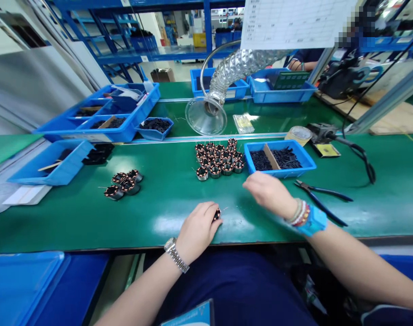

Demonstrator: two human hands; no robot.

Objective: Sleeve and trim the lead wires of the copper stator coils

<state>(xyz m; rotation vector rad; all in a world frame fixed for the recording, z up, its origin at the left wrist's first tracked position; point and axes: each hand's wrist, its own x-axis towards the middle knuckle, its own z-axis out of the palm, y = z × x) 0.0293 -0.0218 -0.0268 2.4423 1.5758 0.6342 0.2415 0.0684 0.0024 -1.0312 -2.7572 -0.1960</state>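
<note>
My left hand [198,228] rests near the front edge of the green bench, fingers curled round a small motor stator [216,214] with copper windings. A thin wire sticks out from that stator, most of which my fingers cover. Slightly blurred, my right hand [269,192] is closed in front of a blue divided bin [291,172] of small black strips [288,157]; whatever its fingertips may hold does not show. Several wound stators [217,159] stand grouped left of this bin. Another few stators [124,184] sit together on the left.
Cutting pliers [324,194] lie right of my right hand. A clear funnel [206,118] on a foil duct hangs over the back. Blue part trays [125,131] stand at left, more bins [281,96] behind. A roll of tape [299,134] is at right. Part of another person [300,63] shows behind.
</note>
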